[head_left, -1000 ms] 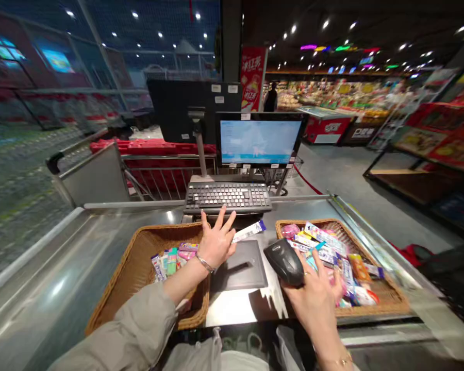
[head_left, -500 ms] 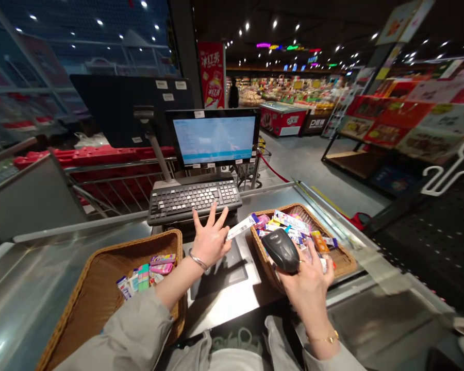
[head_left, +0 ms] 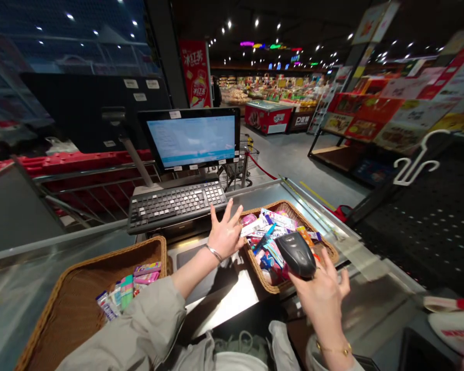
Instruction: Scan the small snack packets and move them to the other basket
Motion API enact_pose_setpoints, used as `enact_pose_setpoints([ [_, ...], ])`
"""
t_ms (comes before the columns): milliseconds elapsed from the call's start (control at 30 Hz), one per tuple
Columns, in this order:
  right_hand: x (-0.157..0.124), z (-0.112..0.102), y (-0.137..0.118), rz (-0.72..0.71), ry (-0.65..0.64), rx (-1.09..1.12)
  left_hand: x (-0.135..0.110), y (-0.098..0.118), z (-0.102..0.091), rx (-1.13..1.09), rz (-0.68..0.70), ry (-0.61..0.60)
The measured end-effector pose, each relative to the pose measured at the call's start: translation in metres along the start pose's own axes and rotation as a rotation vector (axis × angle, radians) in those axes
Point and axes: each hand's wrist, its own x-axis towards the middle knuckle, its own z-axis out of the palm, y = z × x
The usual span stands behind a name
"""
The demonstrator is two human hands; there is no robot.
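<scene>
My left hand (head_left: 225, 234) reaches across the steel counter to the near left rim of the right wicker basket (head_left: 328, 249). It pinches a thin white packet (head_left: 254, 227) between thumb and forefinger, the other fingers fanned out. My right hand (head_left: 321, 293) grips a black handheld barcode scanner (head_left: 297, 253) over the basket's near edge, its head tilted toward the packets. The right basket is heaped with several small colourful packets (head_left: 274, 238). The left wicker basket (head_left: 81, 268) holds several similar packets (head_left: 128, 286).
A keyboard (head_left: 177, 202) and a lit monitor (head_left: 192, 140) stand behind the baskets, with a dark flat pad (head_left: 193, 255) set into the counter (head_left: 224, 296). A black pegboard rack with a white hook (head_left: 417, 166) stands right. Store shelves and aisle lie beyond.
The view has swung right. My left hand carried the white packet rightward from above the dark pad to the right basket's rim. My right hand with the scanner stayed over that basket.
</scene>
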Motion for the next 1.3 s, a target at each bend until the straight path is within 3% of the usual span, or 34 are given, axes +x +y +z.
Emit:
enact_pose_setpoints([
  [167, -0.003, -0.003, 0.013, -0.004, 0.029, -0.02, 0.037, 0.029, 0.017, -0.066, 0.087, -0.021],
  [267, -0.003, -0.004, 0.016, -0.006, 0.038, -0.017, 0.052, 0.04, 0.023, -0.107, 0.059, -0.028],
  [367, -0.001, -0.003, 0.013, -0.008, 0.009, 0.005, 0.053, 0.038, 0.023, -0.127, 0.007, -0.026],
  [500, 0.002, 0.001, 0.004, -0.006, -0.035, 0.04, 0.037, 0.023, 0.017, -0.15, -0.046, -0.035],
  [833, 0.009, 0.014, -0.037, -0.188, -0.107, 0.161, -0.058, -0.005, -0.01, -0.257, -0.255, -0.061],
  [1300, -0.013, 0.05, -0.111, -0.501, -0.42, 0.346, -0.245, -0.087, -0.041, -0.001, -0.736, -0.121],
])
